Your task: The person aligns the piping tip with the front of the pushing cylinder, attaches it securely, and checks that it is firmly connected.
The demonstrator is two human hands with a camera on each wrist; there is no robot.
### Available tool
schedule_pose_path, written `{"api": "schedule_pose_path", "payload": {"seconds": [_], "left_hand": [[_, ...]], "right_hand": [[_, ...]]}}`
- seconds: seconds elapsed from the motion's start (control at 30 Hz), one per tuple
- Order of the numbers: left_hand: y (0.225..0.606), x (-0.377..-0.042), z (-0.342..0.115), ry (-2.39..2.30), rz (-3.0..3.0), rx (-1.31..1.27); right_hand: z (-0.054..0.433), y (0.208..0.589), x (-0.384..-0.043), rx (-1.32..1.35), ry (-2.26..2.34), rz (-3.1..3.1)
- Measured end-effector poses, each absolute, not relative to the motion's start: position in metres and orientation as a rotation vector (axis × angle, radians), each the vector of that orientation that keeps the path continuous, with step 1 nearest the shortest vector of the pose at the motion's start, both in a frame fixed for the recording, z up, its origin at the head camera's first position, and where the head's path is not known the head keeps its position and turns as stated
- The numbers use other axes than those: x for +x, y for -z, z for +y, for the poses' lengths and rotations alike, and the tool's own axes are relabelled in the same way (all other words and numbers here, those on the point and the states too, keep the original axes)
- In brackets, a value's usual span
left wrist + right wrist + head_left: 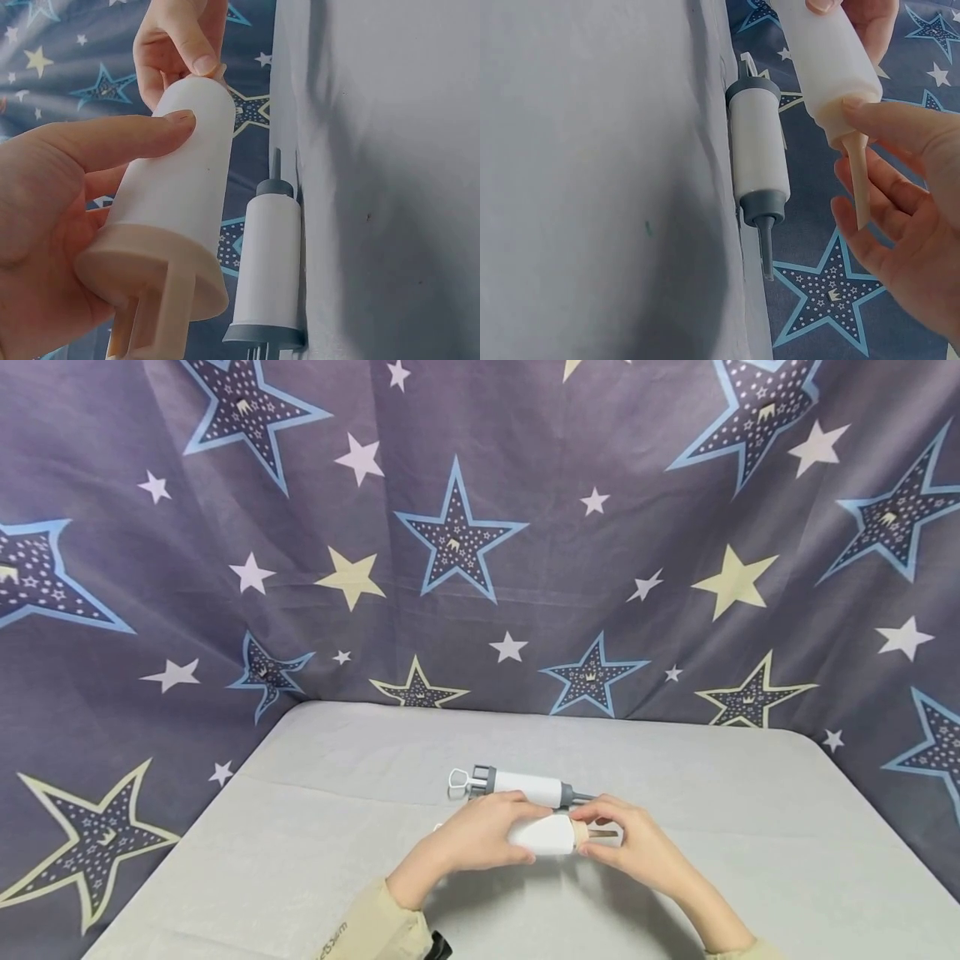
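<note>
My left hand grips the white barrel of a plunger syringe, fingers behind it and thumb lying across the front. This syringe has beige end fittings and a long thin beige nozzle. My right hand pinches the beige collar at the nozzle's base, with the thumb pressed on it and the other fingers curving behind the nozzle. In the head view the syringe lies sideways between both hands, nozzle to the right. Part of its barrel is hidden by the left hand.
A second syringe, white with grey fittings, lies on the light grey tabletop just beyond the hands. Its looped handle points left and its grey nozzle right. A star-printed curtain hangs behind the table and at both sides.
</note>
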State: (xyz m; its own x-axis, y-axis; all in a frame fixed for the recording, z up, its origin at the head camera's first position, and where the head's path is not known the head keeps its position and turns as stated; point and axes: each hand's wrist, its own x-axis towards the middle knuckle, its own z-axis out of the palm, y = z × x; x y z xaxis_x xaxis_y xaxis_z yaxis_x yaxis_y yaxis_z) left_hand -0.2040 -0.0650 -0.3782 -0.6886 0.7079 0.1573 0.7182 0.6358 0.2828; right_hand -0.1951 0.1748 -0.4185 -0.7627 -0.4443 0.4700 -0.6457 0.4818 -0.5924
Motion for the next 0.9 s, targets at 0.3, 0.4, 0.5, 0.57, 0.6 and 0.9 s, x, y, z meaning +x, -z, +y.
{"api": "schedule_pose_path", "payload": {"seconds": [0.3, 0.4, 0.5, 0.57, 0.6, 0.9], "left_hand": [[0.3781, -0.204, -0.064, 0.532, -2.823, -1.205], [0.3787, -0.2036, -0.0635, 0.531, -2.825, -1.197], [0.3798, -0.2037, -0.0627, 0.526, -2.822, -1.194], [0.3806, -0.2038, -0.0621, 0.52, -2.817, -1.193], [0.381, -0.2039, -0.0618, 0.518, -2.815, -1.192], [0.3824, -0.2024, -0.0593, 0.483, -2.789, -1.186]], "right_hand": [[0.1769, 0.4154, -0.1926, 0.866, -1.22, -2.51], [0.1771, 0.415, -0.192, 0.865, -1.22, -2.516], [0.1777, 0.4149, -0.1914, 0.862, -1.219, -2.519], [0.1782, 0.4152, -0.191, 0.855, -1.229, -2.521], [0.1784, 0.4153, -0.1909, 0.853, -1.238, -2.522], [0.1796, 0.4197, -0.1905, 0.841, -1.331, -2.52]]}}
